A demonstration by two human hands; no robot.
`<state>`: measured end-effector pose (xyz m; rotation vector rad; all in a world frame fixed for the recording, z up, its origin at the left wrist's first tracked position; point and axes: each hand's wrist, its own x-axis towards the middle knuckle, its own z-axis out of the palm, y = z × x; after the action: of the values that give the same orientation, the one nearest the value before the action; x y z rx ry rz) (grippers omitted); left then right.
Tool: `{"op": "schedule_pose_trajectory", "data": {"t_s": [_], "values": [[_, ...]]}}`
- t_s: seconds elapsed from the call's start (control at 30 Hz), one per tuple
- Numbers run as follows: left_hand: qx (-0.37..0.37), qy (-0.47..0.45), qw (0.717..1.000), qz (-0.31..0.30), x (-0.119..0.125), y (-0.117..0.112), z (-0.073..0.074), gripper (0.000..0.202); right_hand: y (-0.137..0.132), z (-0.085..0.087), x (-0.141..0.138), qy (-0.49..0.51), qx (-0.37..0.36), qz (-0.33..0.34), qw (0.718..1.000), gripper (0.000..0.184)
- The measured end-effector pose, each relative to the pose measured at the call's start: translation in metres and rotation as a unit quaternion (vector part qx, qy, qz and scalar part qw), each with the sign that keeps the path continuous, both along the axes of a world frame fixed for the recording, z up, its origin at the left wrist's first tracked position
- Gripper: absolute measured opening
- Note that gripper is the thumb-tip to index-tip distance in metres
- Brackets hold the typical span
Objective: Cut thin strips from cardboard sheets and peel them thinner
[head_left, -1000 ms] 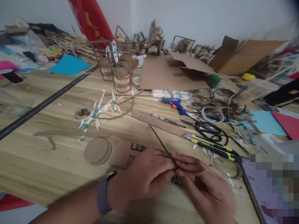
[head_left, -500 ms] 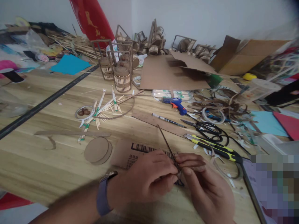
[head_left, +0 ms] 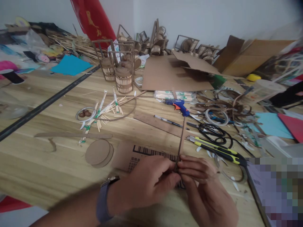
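Pinched between the fingertips of both hands is a thin brown strip (head_left: 181, 142), its free end sticking up and away toward the glue gun. My left hand (head_left: 151, 178), with a watch on its wrist, closes on the strip from the left. From the right, my right hand (head_left: 203, 186) grips it with thumb and fingers pressed together. The strip's lower end is hidden by the fingers. Under the hands lies a piece of printed cardboard (head_left: 123, 154) with a barcode. Two round cardboard discs (head_left: 98, 152) overlap to the left of it.
Right of the hands lie a yellow-black utility knife (head_left: 215, 148), black scissors (head_left: 203, 128) and a pen (head_left: 168, 120). Behind them sits a blue glue gun (head_left: 178, 106). Cut sticks (head_left: 110, 110) and a ring of brown beads (head_left: 85, 113) are at left. Small framed baskets (head_left: 124, 82) stand farther back.
The strip's free end has swung to the right, from leaning left to leaning slightly right. Both hands stay in nearly the same place, with the fingers shifted a little on the strip.
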<state>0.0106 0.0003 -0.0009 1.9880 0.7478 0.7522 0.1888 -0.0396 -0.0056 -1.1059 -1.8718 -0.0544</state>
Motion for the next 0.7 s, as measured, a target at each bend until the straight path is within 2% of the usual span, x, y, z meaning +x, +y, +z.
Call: {"op": "schedule_pose_trajectory", "data": {"t_s": [0.13,0.37,0.47,0.6,0.7], "values": [[0.011,-0.009,1.0,-0.003,0.0,-0.001,0.0015,0.026,-0.0009,-0.0015,-0.001,0.013,-0.009,0.0,1.0,0.011],[0.033,0.003,0.999,-0.021,-0.001,0.0003,0.0016,0.031,-0.0048,-0.0041,0.0021,0.123,-0.102,0.005,0.987,0.019],[0.027,0.0,1.0,-0.012,-0.0011,-0.0001,0.0002,0.036,-0.0054,-0.0046,0.0019,0.13,-0.088,0.012,0.988,0.015],[-0.056,-0.01,0.998,0.005,-0.0001,0.0003,-0.0003,0.036,-0.0009,-0.0016,0.0046,0.057,-0.054,0.02,0.997,0.012],[-0.153,-0.024,0.988,0.024,0.0015,0.003,-0.0006,0.03,0.0032,0.005,0.0086,0.007,-0.069,-0.021,0.997,0.015]]}}
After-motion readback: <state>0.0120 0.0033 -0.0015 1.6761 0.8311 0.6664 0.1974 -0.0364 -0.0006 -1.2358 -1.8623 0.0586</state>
